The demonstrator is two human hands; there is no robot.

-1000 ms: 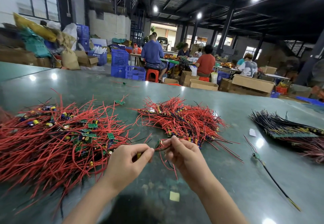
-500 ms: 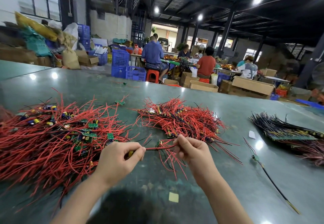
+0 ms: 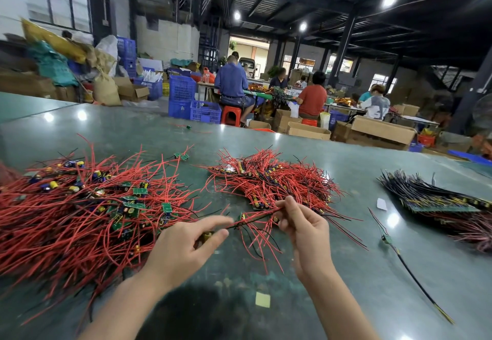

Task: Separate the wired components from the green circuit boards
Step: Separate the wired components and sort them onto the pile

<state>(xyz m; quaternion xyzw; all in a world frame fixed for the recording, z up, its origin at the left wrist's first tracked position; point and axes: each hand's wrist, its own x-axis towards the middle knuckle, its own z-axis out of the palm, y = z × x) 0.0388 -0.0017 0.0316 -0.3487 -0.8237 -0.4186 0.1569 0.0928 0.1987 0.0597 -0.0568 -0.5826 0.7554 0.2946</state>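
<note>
Pinching red wires [image 3: 262,213] at frame centre with my right hand [image 3: 303,229]; left hand [image 3: 186,246] is gripping a yellow part, forefinger out. Small board [image 3: 241,217] is hanging between them. I'm judging short, steady pulls best.

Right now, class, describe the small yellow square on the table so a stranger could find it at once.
Start at the green table and come to its near edge, between the person's two forearms. The yellow square lies flat there, alone. Unlike the red wire piles further back, it is plain, wireless and touches nothing.
</note>
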